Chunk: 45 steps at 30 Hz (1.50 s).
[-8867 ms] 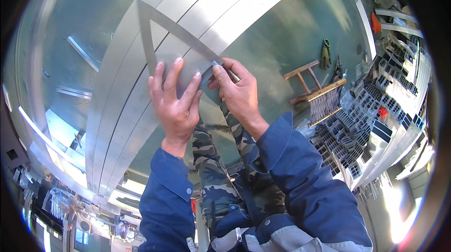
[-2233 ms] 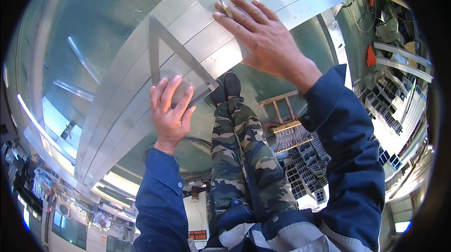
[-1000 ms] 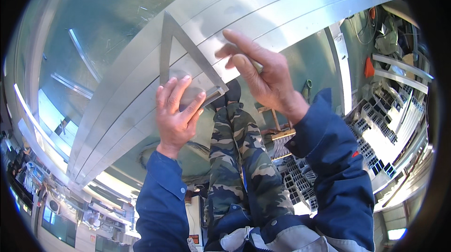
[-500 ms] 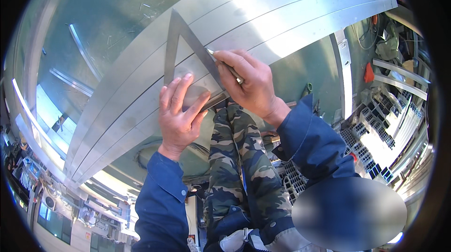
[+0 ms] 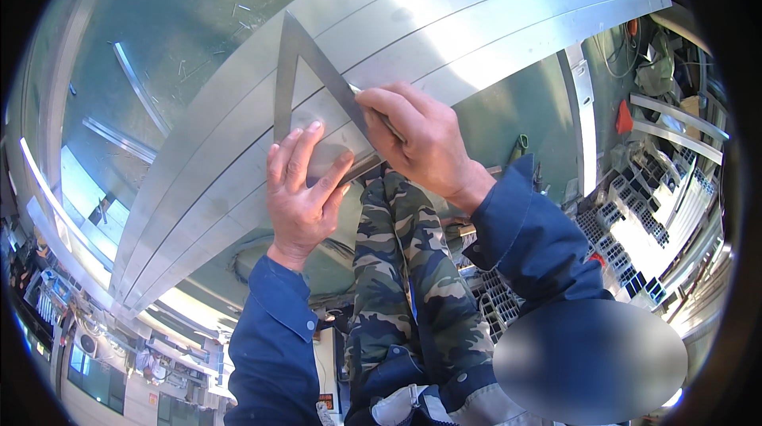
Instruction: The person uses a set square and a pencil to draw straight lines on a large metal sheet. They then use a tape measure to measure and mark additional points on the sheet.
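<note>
Stretching diagonally beneath your hands, long silver metal profiles [image 5: 444, 37] lie side by side. On them rests the triangular metal square [image 5: 327, 70]. Your left hand [image 5: 302, 196] lies spread across its lower part; your right hand [image 5: 421, 136] pinches a slim tool [image 5: 355, 88], mostly hidden in your grip, by the square's right sloping edge.

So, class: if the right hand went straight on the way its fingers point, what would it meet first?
The right hand would most likely meet the slanted right side of the metal triangle; whether the two are touching is unclear.
</note>
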Each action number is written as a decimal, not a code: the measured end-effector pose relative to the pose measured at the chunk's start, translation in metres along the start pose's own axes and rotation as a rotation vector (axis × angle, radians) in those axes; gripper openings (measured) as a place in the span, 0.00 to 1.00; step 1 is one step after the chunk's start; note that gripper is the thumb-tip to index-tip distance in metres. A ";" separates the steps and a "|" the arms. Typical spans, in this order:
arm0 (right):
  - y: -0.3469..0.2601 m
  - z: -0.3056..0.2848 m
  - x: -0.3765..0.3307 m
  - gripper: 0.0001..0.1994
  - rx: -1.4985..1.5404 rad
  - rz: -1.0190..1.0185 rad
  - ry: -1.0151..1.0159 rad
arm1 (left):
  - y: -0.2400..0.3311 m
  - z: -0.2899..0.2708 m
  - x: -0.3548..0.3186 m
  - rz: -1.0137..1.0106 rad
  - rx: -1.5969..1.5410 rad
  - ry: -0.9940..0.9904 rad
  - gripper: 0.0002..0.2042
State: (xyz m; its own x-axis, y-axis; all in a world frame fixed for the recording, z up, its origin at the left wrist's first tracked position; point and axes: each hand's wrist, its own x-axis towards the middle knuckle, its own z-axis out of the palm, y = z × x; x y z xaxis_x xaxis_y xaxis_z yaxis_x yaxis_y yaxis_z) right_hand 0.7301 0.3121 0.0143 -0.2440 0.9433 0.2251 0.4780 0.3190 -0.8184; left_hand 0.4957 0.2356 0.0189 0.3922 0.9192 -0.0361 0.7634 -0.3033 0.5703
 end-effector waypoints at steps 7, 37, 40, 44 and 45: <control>-0.004 -0.015 -0.017 0.12 -0.029 0.012 -0.079 | 0.001 0.001 0.002 0.020 -0.006 0.022 0.24; -0.019 -0.017 -0.047 0.16 0.003 0.122 -0.038 | 0.000 0.002 0.005 0.047 -0.041 0.036 0.27; -0.016 -0.011 -0.046 0.16 -0.011 0.106 -0.015 | 0.001 0.003 0.004 0.041 -0.017 0.030 0.26; -0.015 -0.012 -0.044 0.16 -0.026 0.092 -0.018 | 0.000 0.003 0.003 0.040 -0.018 0.029 0.25; -0.016 -0.012 -0.044 0.16 -0.028 0.092 -0.022 | 0.000 0.003 0.003 0.041 -0.018 0.026 0.25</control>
State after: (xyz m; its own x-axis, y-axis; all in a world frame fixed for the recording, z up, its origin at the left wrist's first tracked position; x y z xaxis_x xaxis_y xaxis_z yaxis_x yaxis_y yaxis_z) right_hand 0.7433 0.2666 0.0239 -0.2163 0.9665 0.1380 0.5227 0.2340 -0.8198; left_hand 0.4990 0.2377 0.0164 0.4092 0.9124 0.0089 0.7375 -0.3365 0.5855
